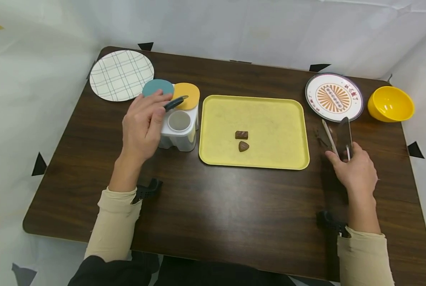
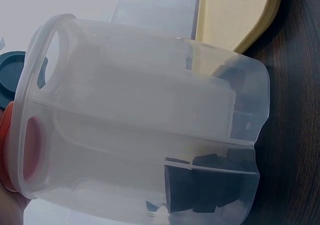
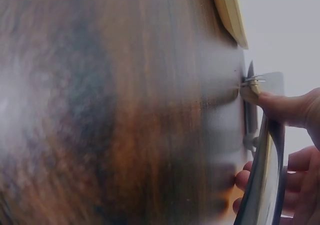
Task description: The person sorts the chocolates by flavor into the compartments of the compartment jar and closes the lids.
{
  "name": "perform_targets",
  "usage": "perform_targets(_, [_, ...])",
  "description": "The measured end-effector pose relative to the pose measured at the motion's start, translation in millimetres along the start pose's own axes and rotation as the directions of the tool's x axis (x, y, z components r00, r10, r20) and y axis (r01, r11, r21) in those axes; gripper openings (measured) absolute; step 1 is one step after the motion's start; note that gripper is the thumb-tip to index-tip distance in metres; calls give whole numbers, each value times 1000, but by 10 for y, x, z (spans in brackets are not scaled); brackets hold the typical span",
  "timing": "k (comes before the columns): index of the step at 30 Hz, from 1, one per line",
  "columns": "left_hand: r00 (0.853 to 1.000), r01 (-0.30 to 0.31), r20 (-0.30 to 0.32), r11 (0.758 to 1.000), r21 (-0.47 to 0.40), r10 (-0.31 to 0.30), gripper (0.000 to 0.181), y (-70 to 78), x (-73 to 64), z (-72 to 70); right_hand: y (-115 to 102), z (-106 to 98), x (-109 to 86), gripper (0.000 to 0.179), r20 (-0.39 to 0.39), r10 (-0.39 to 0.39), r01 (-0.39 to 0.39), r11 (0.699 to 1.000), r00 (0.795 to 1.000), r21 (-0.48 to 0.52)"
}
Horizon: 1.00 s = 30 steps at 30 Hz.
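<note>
At a clear, white-topped plastic container (image 1: 182,140), my left hand (image 1: 141,123) pinches a dark teal lid (image 1: 174,103), which stands tilted above the top. Beside it, one round opening (image 1: 179,120) is uncovered. A teal lid (image 1: 158,86) and a yellow lid (image 1: 187,95) lie on the far part of the top. The left wrist view shows an orange lid (image 2: 7,150) and dark blocky shapes (image 2: 202,184) through the wall. My right hand (image 1: 357,171) holds metal tongs (image 1: 344,137) with their arms spread; tines (image 3: 256,79) show at one tip.
Two chocolates, one striped rectangle (image 1: 241,135) and one rounded piece (image 1: 243,146), lie on the yellow tray (image 1: 273,131). A checked plate (image 1: 121,75) stands back left. A printed plate (image 1: 334,97) and a yellow bowl (image 1: 391,104) are back right.
</note>
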<state>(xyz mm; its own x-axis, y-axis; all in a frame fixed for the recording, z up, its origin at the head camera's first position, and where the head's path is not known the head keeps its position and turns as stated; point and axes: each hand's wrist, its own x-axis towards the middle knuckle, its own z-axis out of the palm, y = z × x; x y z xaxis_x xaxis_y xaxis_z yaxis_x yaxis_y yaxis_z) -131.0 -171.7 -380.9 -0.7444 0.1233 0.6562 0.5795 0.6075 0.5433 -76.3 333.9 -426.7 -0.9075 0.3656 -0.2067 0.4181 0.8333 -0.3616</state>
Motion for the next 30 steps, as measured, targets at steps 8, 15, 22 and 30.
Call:
perform_targets(8, [1000, -4, 2, 1000, -11, 4, 53, -3, 4, 18, -14, -42, -30, 76, -24, 13, -12, 999, 1000, 42])
perform_targets(15, [1000, 1, 3, 1000, -7, -1, 52, 9, -4, 17, -167, -93, -116, 62, -118, -52, 60, 996, 992, 68])
perform_targets(22, [1000, -4, 12, 1000, 9, 4, 52, 2, -5, 4, -494, -32, -273, 64, -166, -309, 327, 940, 936, 93])
perform_targets(30, [1000, 1, 7, 1000, -3, -1, 52, 0, -7, 5, -875, 236, -368, 54, -87, -531, 534, 845, 843, 18])
